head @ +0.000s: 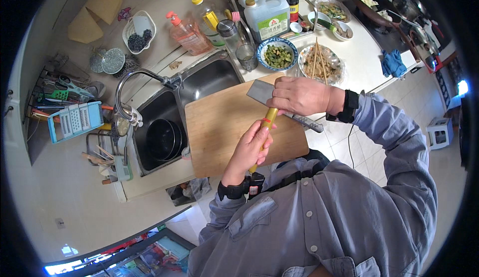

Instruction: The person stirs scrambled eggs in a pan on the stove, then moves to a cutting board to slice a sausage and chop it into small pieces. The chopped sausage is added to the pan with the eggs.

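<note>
My left hand (249, 148) is wrapped around a slim yellow stick (272, 116), which looks like a wrapped sausage with a red band. Its lower end pokes out below my palm. My right hand (299, 96) grips a kitchen cleaver (259, 92) high up, over the blade. The cleaver's patterned grey handle sticks out under the right wrist. The stick's upper end meets my right fingers beside the blade; the exact contact is hidden. Both hands are above a wooden cutting board (219, 134), which lies partly over the sink.
Black pans (162, 138) sit in the steel sink (209, 75) under a curved faucet (123, 86). Beyond the board stand a blue-rimmed bowl of chopped green vegetables (277, 54), a covered dish with chopsticks (322, 65), a glass (247, 58) and a large plastic jug (265, 13).
</note>
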A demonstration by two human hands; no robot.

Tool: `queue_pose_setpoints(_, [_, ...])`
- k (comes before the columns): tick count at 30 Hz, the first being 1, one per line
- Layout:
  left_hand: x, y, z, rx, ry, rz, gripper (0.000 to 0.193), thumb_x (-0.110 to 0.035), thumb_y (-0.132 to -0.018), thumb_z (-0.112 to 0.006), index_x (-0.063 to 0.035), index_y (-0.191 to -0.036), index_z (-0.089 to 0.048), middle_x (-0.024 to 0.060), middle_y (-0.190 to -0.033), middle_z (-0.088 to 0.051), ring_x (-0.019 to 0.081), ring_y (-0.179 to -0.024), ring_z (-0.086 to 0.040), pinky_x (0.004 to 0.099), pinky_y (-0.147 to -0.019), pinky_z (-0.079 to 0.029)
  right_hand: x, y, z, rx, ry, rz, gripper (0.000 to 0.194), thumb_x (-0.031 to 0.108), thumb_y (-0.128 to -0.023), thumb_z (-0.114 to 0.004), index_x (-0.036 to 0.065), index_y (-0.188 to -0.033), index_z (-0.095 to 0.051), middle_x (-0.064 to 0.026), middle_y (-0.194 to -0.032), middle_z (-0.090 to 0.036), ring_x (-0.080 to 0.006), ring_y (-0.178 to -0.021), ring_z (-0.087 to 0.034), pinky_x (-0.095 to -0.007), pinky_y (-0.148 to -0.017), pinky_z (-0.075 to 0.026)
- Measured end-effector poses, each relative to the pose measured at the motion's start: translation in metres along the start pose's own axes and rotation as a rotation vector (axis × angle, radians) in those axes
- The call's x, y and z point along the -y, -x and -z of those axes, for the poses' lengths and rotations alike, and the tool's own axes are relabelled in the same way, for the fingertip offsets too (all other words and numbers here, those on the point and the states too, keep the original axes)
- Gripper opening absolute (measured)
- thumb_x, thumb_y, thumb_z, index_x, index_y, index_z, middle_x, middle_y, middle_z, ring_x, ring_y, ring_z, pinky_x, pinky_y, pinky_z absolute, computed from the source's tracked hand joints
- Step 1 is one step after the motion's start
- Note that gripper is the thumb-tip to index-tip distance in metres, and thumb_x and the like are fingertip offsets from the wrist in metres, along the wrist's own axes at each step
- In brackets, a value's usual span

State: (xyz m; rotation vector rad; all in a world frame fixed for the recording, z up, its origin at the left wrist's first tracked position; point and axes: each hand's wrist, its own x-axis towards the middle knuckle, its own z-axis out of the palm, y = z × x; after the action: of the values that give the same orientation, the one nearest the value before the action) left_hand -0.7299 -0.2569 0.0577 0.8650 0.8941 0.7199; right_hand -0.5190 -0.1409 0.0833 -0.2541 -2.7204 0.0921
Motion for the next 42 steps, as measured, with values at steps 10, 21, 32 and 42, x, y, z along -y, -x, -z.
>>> queue_pose_setpoints(10, [0.025, -0.009, -0.008, -0.041, 0.292, -0.151, 0.028, -0.035, -0.101, -0.034, -0.0104, -0.11, -0.044, -0.0006, -0.073, -0.04, 0.0036, -0.045, -0.032, 0.0183, -0.037, -0.03, 0.032, 0.012, -0.052, -0.206, -0.193, -0.448, 0.018, 0.025, -0.089, -0.054, 0.007, -0.094, -0.051, -0.013, -0.069, -0.055, -0.034, -0.069, -0.057, -0.0434, -0.063, -0.045])
queue_pose_setpoints(21, [0.048, -0.032, -0.018, -0.274, 0.177, -0.263, 0.025, -0.035, -0.101, -0.033, -0.0117, -0.105, -0.041, -0.0004, -0.072, -0.04, 0.0041, -0.046, -0.034, 0.0189, -0.039, -0.031, 0.066, 0.0, -0.087, -0.292, -0.461, -0.868, 0.023, 0.025, -0.094, -0.047, 0.002, -0.088, -0.048, -0.0212, -0.066, -0.057, -0.0411, -0.062, -0.057, -0.0473, -0.054, -0.045])
queue_pose_setpoints(32, [0.082, -0.06, 0.005, -0.502, 0.271, -0.155, 0.032, -0.039, -0.1, -0.033, -0.0083, -0.104, -0.043, 0.0009, -0.074, -0.047, 0.0058, -0.045, -0.039, 0.0217, -0.036, -0.032, 0.053, 0.013, -0.109, 0.164, -0.09, -0.747, 0.022, 0.029, -0.086, -0.055, 0.007, -0.081, -0.057, -0.0143, -0.073, -0.062, -0.0308, -0.066, -0.062, -0.0419, -0.057, -0.049])
queue_pose_setpoints(42, [0.11, -0.081, 0.042, -0.635, 0.713, -0.059, 0.031, -0.028, -0.101, -0.037, -0.0041, -0.087, -0.051, 0.0046, -0.079, -0.052, 0.0128, -0.079, -0.052, 0.0346, -0.08, -0.049, 0.084, 0.028, -0.128, 0.302, -0.1, -0.469, 0.024, 0.031, -0.081, -0.053, 0.009, -0.077, -0.062, -0.0105, -0.06, -0.06, -0.0307, -0.055, -0.061, -0.0421, -0.052, -0.047])
